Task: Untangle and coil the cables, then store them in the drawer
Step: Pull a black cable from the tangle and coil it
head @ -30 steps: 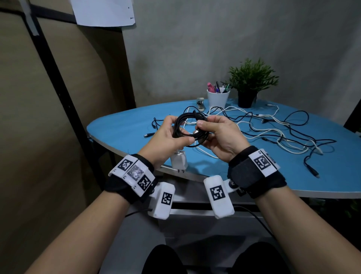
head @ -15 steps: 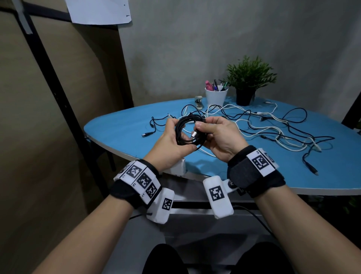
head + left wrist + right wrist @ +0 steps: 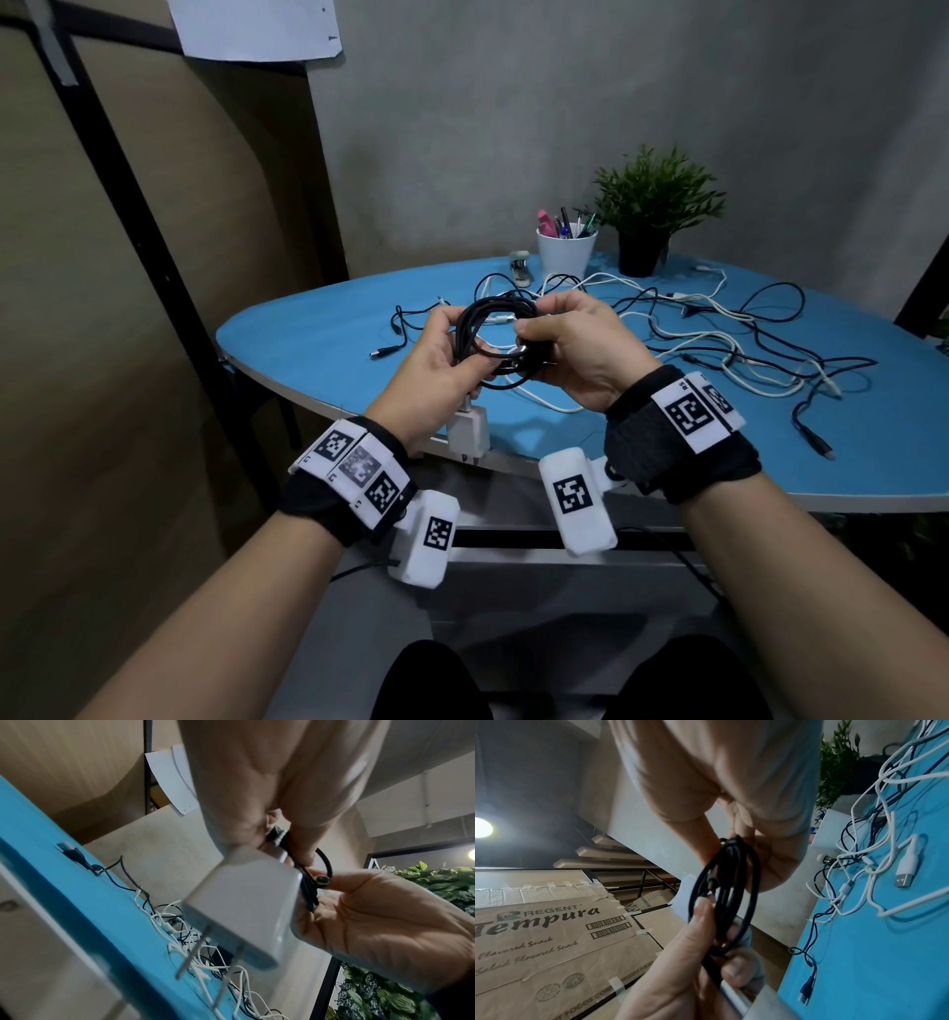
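Above the near edge of the tabletop [image 3: 318,334], both hands grip a coiled black cable [image 3: 493,329]: left hand [image 3: 436,370] pinching one side, right hand [image 3: 580,349] the other, its white plug [image 3: 467,429] hanging beneath the left.

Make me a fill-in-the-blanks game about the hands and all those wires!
1. Both hands hold a coil of ___ cable.
2. The table is colored ___.
3. A white ___ hangs under the left hand.
4. The pens stand in a ___ cup.

Missing words: black; blue; charger; white
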`<state>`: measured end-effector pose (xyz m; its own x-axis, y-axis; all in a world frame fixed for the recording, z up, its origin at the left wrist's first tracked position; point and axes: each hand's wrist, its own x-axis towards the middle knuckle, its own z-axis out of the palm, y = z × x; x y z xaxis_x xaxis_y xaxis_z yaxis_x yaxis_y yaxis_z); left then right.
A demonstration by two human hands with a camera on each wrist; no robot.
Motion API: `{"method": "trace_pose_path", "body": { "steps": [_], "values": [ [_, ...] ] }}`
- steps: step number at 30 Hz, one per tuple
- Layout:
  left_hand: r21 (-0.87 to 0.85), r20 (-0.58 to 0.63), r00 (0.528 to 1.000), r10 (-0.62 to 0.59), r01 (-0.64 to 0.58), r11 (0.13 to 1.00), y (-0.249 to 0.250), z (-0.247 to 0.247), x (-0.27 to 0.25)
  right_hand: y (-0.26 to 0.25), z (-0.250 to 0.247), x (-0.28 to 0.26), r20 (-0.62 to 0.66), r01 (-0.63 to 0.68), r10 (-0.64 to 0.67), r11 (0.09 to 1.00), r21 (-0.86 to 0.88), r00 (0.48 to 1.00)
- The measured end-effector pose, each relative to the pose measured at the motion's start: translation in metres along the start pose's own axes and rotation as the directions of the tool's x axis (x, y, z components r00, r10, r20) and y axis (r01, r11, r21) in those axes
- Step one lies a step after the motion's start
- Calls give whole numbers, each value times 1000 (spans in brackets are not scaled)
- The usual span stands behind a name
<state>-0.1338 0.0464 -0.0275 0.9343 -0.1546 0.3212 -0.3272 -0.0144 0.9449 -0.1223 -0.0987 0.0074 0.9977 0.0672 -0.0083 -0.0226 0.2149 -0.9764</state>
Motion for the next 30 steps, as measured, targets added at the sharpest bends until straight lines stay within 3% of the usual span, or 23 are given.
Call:
{"method": "trace_pose_path", "body": {
  "steps": [6,15,24,30],
  "values": [
    [-109,79,997,-12,21,994,0,-10,1,0,-6,-2,85,-17,20,999,-28,996],
    [-305,-47,995,-86,68,950,-2,-10,7,-3,-3,-2,187,2,2,1000,-23,982],
    [-449,-25,975,-220,186,874,5,-20,8,6,3,4,191,85,-76,995,-42,979],
    [-548,-82,953,-293,203,812,0,-30,8,18,22,16,168,-49,63,995,-88,984]
  ]
}}
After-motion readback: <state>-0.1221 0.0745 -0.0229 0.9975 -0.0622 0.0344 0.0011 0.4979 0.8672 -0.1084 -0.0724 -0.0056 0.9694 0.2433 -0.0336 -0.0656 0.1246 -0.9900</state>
